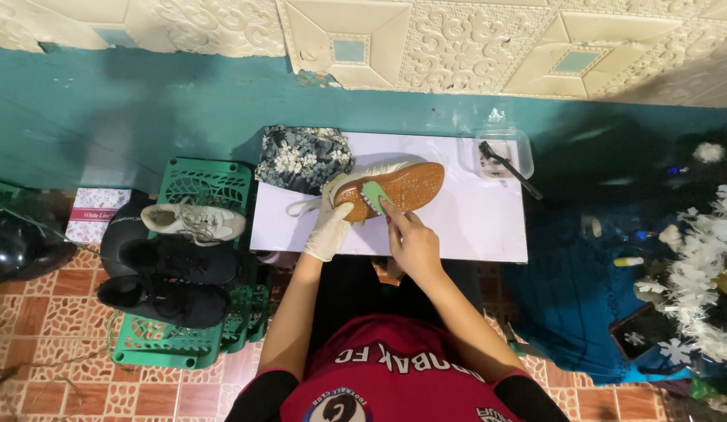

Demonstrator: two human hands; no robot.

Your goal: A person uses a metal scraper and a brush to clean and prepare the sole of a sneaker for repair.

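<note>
We cannot make out the upper of the shoe (pixel 395 186), since it lies sole-up on the white table (pixel 473 227); its laces trail out beside our gloved left hand (pixel 329 228), which is clamped round the heel; the sole is tan and dotted; our bare right hand (pixel 413 242) grips a green brush (pixel 375 195) pressed onto that sole; the contents of the clear tub (pixel 500 152) are too blurred to tell.
</note>
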